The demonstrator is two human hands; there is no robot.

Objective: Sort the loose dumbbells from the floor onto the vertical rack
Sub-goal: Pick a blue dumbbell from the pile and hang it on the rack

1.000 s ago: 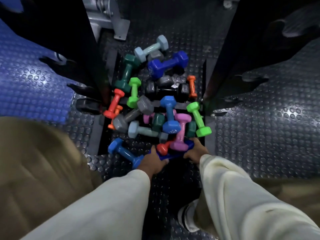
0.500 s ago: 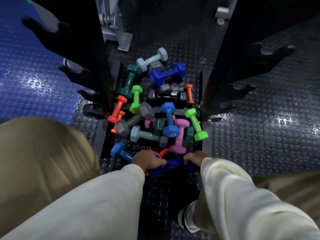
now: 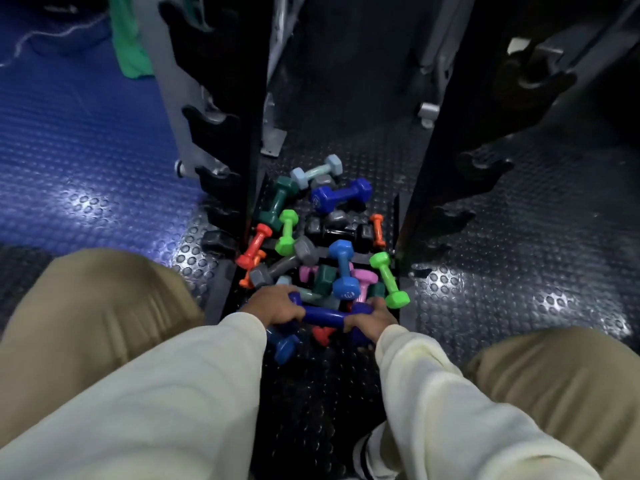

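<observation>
A dark blue dumbbell (image 3: 323, 315) is held crosswise just above the near edge of a pile of coloured dumbbells (image 3: 320, 251) on the floor. My left hand (image 3: 275, 306) grips its left end and my right hand (image 3: 372, 318) grips its right end. A lighter blue dumbbell (image 3: 284, 348) and a red one (image 3: 322, 333) lie below it. The black vertical rack rises on both sides, with hooked cradles on the left post (image 3: 221, 119) and the right post (image 3: 485, 168).
The pile fills the rack's base between the two posts. My knees in tan trousers (image 3: 104, 317) flank the scene. Studded rubber flooring is blue at left (image 3: 86, 150) and black at right (image 3: 536, 271). A green cloth (image 3: 130, 46) hangs at the upper left.
Both hands have closed on the dark blue dumbbell's ends and lifted it out of the pile toward me. The view has tilted up, showing more of the rack posts.
</observation>
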